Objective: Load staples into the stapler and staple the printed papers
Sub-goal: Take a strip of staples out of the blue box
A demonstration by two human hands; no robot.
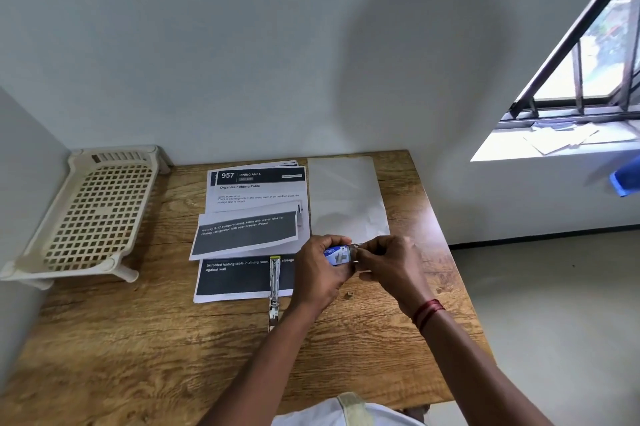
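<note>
My left hand (317,273) grips a small blue staple box (337,255) over the right middle of the wooden table (138,349). My right hand (388,261) pinches at the box's right end, fingers closed on its flap or contents; which one I cannot tell. The metal stapler (274,290) lies swung open flat, pointing away from me, partly on the lower printed sheet. Printed papers (256,190) with dark panels lie in an overlapping stack left of my hands, one sheet (242,235) folded over.
A blank white sheet (343,197) lies right of the printed stack, near the wall. A cream perforated plastic rack (93,214) stands at the table's far left. The table's right edge drops to the floor; a barred window (588,79) is at upper right.
</note>
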